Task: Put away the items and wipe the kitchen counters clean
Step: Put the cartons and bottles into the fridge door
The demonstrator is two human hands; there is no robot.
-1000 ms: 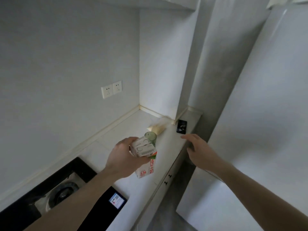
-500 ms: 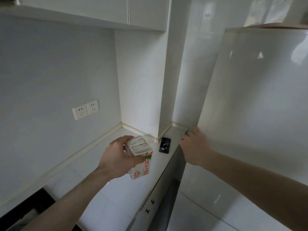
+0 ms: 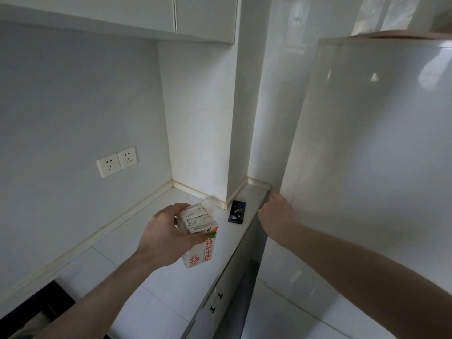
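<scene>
My left hand [image 3: 166, 238] grips a white milk carton [image 3: 200, 241] with red and green print, holding it upright above the white counter [image 3: 156, 285]. My right hand [image 3: 276, 214] is at the left edge of the white fridge door [image 3: 367, 179], with its fingers curled round that edge. The fridge door looks closed or barely ajar.
A dark phone [image 3: 236, 212] lies on the counter near the pillar corner. A double wall socket [image 3: 117, 161] is on the backsplash. Wall cabinets [image 3: 200, 18] hang above. The black hob edge [image 3: 41, 304] shows bottom left. Drawer fronts with dark knobs [image 3: 216, 302] sit under the counter.
My right hand has moved from above the counter edge to the fridge door's edge and taken hold of it. The view has tilted up; the carton stays in my left hand.
</scene>
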